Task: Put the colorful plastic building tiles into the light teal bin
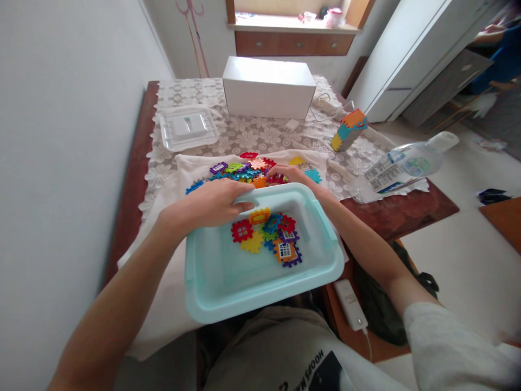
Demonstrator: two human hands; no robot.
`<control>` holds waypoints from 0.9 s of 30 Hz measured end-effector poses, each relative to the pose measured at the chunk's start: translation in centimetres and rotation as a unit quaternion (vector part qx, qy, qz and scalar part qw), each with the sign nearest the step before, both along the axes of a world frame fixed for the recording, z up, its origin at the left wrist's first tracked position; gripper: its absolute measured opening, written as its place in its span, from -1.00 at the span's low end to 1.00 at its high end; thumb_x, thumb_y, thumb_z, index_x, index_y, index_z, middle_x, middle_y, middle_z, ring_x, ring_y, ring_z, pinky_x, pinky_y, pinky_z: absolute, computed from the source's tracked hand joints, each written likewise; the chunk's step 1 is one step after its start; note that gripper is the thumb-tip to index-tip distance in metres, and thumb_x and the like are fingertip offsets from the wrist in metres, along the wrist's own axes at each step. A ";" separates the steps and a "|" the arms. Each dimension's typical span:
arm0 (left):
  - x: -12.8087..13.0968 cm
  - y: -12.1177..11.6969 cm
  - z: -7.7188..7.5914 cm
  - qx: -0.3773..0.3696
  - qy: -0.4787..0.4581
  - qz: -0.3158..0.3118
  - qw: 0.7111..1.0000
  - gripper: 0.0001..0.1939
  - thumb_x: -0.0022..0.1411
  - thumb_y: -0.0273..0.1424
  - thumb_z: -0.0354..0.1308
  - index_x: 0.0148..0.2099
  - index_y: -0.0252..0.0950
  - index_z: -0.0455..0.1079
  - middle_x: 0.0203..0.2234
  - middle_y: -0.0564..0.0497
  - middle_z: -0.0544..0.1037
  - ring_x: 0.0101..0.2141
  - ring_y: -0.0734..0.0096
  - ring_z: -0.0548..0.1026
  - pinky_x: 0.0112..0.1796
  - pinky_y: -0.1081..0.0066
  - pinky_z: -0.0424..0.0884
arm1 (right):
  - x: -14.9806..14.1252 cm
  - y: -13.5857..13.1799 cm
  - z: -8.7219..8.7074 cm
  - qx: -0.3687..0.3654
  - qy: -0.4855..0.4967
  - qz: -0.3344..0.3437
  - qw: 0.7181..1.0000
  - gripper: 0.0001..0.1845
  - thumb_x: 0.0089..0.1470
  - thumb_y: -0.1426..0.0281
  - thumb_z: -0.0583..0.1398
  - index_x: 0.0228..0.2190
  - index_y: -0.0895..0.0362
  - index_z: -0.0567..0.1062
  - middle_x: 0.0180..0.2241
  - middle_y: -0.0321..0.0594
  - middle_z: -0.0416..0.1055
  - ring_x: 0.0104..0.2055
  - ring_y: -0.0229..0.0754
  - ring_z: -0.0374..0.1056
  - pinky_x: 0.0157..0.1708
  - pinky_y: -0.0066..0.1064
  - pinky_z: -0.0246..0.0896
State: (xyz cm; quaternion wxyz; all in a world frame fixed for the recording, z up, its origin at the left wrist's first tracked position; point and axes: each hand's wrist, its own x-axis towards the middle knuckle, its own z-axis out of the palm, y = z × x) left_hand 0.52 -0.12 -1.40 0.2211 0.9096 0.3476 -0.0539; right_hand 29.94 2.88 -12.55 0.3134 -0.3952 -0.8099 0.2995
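Some tiles (252, 243) lay in the tub (215, 282), nearer than the fingers of the left hand (215, 201), which pinched its rim; more made a pile (235, 168) beyond, at the right hand's (291, 172) curled fingers, their grip unclear. Past them stood a box (266, 98), rightward a bottle (401, 163); the hands partly hid the pile.

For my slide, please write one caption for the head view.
Left hand grips a pale-blue tub holding plastic pieces; right hand is at the pile beyond.

The left hand (220, 201) grips sideways while the right hand (290, 174) reaches forward, curled.
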 end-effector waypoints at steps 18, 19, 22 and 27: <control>0.0 -0.1 0.2 -0.004 -0.004 0.003 1.000 -0.71 0.56 -0.12 0.09 -0.19 -0.18 0.39 -0.23 -0.12 0.67 -0.24 0.09 0.56 -0.23 0.25 0.32 | -0.2 -0.5 0.9 0.012 0.053 -0.055 0.997 -0.68 0.32 0.08 0.36 -0.15 0.06 0.72 -0.08 -0.16 0.72 -0.05 -0.01 0.58 0.08 -0.14 0.50; 0.0 -0.1 0.2 -0.002 -0.003 0.002 1.000 -0.71 0.56 -0.12 0.08 -0.19 -0.18 0.39 -0.23 -0.12 0.66 -0.24 0.09 0.56 -0.24 0.24 0.31 | -0.2 -0.5 1.1 0.021 0.074 -0.069 0.995 -0.66 0.31 0.05 0.37 -0.16 0.06 0.72 -0.08 -0.16 0.72 -0.04 -0.02 0.58 0.10 -0.15 0.50; 0.0 -0.1 0.1 -0.001 0.000 0.001 1.000 -0.72 0.56 -0.12 0.07 -0.18 -0.16 0.38 -0.21 -0.12 0.67 -0.22 0.06 0.57 -0.23 0.23 0.33 | -0.2 -0.3 1.2 0.030 0.147 -0.125 0.981 -0.59 0.30 -0.03 0.38 -0.13 0.05 0.69 -0.13 -0.18 0.70 -0.09 -0.07 0.57 0.01 -0.21 0.52; 0.0 -0.1 0.1 0.000 -0.003 -0.001 1.000 -0.70 0.57 -0.10 0.06 -0.18 -0.17 0.36 -0.20 -0.15 0.68 -0.21 0.05 0.58 -0.22 0.21 0.35 | 0.5 0.6 1.0 -0.019 0.314 -0.134 0.940 -0.43 0.20 -0.21 0.42 -0.09 -0.01 0.59 -0.20 -0.24 0.60 -0.25 -0.18 0.51 -0.25 -0.34 0.50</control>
